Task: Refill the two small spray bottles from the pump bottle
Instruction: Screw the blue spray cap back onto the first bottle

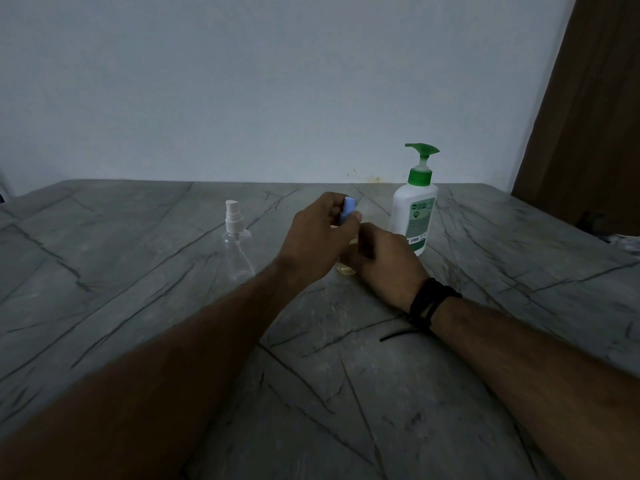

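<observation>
- Pump bottle [413,216], white with a green pump head, stands upright on the grey marble-look table [138,271], near the wall.
- Just left of the pump bottle, your left hand [313,239] pinches the blue cap [348,208] of a small spray bottle [346,268], whose yellowish base shows below your hands.
- Your right hand [386,263], a black band at its wrist, curls round that bottle's body.
- Further left of the pump bottle, well apart from your hands, the clear spray bottle [236,244] with a white nozzle stands untouched.
</observation>
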Action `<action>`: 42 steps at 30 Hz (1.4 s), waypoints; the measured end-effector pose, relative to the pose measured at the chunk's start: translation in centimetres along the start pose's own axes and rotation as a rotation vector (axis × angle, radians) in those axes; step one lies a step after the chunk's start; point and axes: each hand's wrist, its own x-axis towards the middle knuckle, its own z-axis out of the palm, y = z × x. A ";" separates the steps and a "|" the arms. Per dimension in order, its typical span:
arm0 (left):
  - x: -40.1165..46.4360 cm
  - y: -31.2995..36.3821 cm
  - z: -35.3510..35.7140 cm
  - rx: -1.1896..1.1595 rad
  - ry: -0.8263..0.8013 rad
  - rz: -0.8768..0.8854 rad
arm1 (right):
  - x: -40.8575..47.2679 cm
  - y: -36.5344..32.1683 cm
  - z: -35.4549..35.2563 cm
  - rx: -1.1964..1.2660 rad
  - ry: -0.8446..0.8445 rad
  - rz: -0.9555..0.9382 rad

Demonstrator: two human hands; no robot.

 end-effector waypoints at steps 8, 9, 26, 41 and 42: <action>0.2 -0.6 -0.5 -0.172 -0.143 0.007 | 0.0 0.2 0.0 0.038 0.005 0.003; 0.2 -0.6 -0.6 -0.207 -0.168 -0.008 | 0.1 0.2 0.0 0.037 0.000 0.004; -0.3 0.3 -0.2 -0.095 -0.033 -0.003 | 0.0 0.1 -0.1 0.028 0.000 -0.011; -0.3 0.0 0.2 -0.166 0.028 -0.054 | 0.0 0.1 -0.1 -0.011 0.001 -0.008; -0.4 0.0 0.1 -0.164 0.023 -0.044 | 0.1 0.2 -0.1 0.004 0.002 -0.010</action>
